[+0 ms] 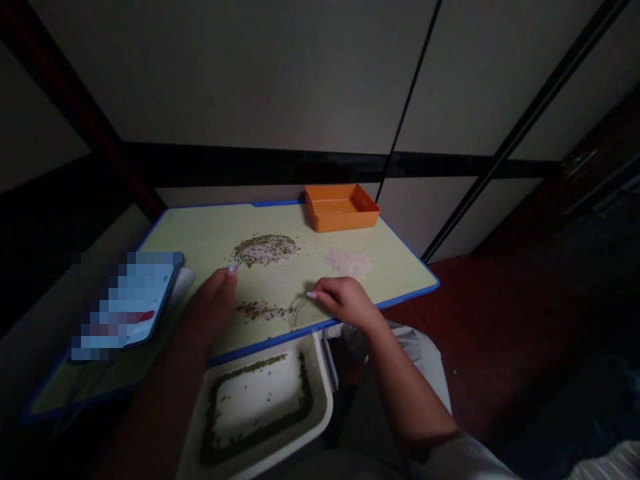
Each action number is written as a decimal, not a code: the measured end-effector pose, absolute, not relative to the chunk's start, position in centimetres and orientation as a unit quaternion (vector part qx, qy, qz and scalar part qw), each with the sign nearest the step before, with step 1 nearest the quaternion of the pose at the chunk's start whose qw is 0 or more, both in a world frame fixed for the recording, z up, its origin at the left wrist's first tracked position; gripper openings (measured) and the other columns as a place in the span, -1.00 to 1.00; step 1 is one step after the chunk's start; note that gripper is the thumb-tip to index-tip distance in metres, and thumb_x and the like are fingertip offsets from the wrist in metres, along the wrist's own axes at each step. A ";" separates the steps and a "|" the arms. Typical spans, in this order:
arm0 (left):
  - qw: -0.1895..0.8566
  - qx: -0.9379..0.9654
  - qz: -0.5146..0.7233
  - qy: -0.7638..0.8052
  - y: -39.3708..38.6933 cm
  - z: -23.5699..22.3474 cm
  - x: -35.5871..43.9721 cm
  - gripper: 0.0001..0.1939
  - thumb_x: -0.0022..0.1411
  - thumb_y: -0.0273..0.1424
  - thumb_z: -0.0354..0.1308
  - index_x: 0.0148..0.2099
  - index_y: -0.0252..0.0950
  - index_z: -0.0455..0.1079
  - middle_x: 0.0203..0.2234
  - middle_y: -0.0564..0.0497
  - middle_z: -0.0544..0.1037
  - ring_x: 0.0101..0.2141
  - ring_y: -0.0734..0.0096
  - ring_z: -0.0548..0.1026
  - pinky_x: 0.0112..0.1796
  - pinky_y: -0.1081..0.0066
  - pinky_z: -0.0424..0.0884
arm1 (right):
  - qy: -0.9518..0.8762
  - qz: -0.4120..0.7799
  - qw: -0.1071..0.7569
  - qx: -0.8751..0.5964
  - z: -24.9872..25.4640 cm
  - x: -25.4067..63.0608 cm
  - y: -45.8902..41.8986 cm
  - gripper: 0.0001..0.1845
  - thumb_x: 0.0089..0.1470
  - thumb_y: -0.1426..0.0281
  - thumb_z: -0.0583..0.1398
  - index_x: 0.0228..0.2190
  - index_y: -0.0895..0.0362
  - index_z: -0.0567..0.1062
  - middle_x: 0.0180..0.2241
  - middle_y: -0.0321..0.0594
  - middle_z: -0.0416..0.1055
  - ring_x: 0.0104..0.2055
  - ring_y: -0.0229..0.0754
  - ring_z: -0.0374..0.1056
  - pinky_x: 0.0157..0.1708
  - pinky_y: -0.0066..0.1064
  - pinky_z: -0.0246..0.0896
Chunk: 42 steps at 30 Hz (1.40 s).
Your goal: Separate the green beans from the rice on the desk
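My left hand [213,303] rests on the pale green table [200,233], fingers together and stretched toward a mixed heap of green beans and rice [264,249]. My right hand [345,300] is curled, fingertips pinched near a small scatter of green beans [263,310] and a clear round lid or dish [303,312] at the table's front edge. A pile of white rice [349,262] lies just beyond the right hand. A white tray [320,373] with green beans along its sides sits on my lap below the table edge.
An orange tray [341,207] stands at the table's far edge. A phone [125,303] with a blurred screen leans at the left side. A dark wall and black rails rise behind; dark red floor lies to the right.
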<state>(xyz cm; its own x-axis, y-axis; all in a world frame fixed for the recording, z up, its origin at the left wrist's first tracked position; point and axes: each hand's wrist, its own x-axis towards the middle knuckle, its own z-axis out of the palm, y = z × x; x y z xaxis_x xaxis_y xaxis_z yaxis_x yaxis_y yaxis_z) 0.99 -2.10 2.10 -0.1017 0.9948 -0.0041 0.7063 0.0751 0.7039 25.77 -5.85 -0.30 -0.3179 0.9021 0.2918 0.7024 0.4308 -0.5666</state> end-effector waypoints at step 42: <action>0.214 0.658 0.304 0.655 -2.1 1.9 1.0 -0.67 0.22 -0.17 -0.19 -0.30 -0.17 0.34 -0.30 -0.06 0.51 -0.21 0.23 0.45 -0.11 0.23 0.38 | -0.767 0.230 0.344 -0.490 -0.9 22.3 -6.3 -0.67 0.21 0.21 0.11 -0.45 0.14 0.50 -0.55 -0.32 0.41 -0.49 -0.33 0.26 -0.45 -0.54 0.02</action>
<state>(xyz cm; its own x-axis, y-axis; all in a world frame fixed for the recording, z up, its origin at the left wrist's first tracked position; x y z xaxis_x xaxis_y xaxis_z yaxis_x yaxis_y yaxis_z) 1.03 -2.12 1.87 -0.0414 0.9919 0.1202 0.7323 -0.0517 0.6790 22.27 -6.31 -0.88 -0.2826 0.9106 0.3016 0.5940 0.4130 -0.6904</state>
